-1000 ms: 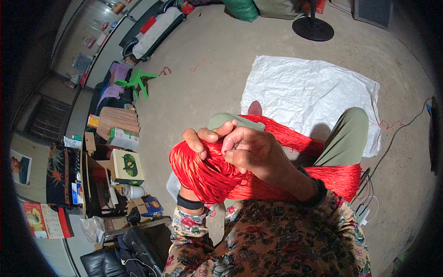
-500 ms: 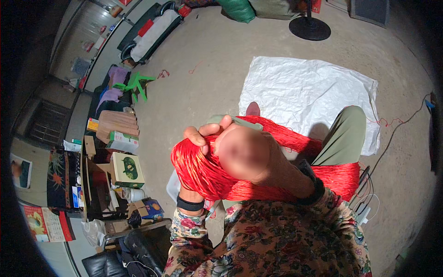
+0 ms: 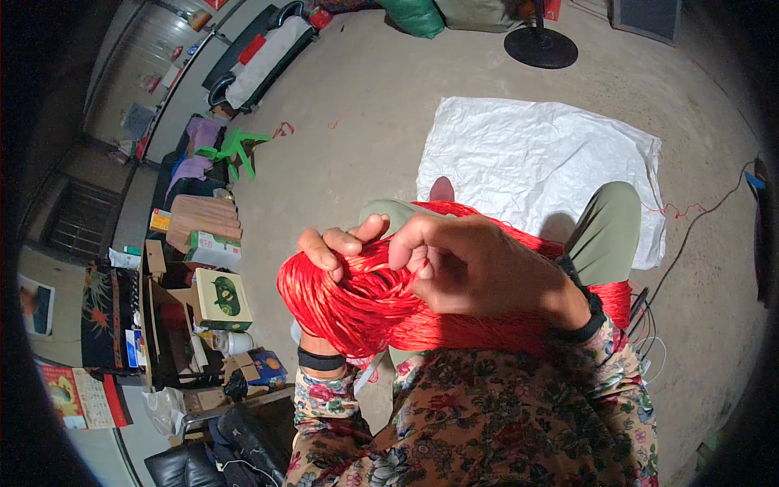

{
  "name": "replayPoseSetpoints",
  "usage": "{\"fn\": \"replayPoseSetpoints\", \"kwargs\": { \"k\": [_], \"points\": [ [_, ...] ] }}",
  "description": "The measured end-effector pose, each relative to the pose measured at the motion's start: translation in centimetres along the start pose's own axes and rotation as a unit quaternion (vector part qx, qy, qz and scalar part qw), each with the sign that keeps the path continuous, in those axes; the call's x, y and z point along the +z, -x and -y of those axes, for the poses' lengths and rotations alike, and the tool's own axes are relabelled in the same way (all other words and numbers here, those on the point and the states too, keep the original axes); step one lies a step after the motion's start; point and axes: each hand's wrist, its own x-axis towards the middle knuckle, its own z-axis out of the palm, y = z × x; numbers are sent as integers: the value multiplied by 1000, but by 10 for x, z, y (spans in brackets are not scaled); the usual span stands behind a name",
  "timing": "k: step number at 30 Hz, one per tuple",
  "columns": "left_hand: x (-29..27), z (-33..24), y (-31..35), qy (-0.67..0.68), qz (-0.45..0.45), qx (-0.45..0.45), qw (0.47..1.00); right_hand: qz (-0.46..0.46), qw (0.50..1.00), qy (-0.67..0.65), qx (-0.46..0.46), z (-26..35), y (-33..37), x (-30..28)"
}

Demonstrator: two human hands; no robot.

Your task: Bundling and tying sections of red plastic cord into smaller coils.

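A thick skein of shiny red cord (image 3: 337,304) is stretched across my lap, its bulk looped around my knees. My left hand (image 3: 345,243) is inside the skein's left end, fingers hooked over the strands from the far side; the palm is hidden under the cord. Just right of it, my right hand (image 3: 479,264) is held above the skein with its fingers curled into a pinch. A bit of red strand shows at its fingertips, and the cord beneath the palm is covered.
A white woven sheet (image 3: 540,162) lies on the concrete floor ahead. A black round stand base (image 3: 540,49) is beyond it. Boxes crowd a table (image 3: 150,325) at left, near a green plastic stool (image 3: 235,150). Cables (image 3: 690,243) run along the floor at right.
My right hand, blurred over the skein before, has drawn back to the right and now shows curled fingers. My left hand and the skein's left end have shifted slightly left.
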Motion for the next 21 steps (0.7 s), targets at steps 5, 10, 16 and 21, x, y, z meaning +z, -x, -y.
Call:
{"fn": "replayPoseSetpoints", "kwargs": {
  "k": [5,10,16,21],
  "points": [
    [-2,-3,0,-44,31,44,998,5,978,202,-48,-8,8,-1],
    [-2,-6,-1,-67,38,60,995,9,985,168,-32,5,7,-5],
    [-1,-8,-1,-99,18,95,990,51,991,120,-37,9,13,-4],
    [3,-9,1,-131,19,98,986,75,991,113,9,18,14,-6]
  ]
}}
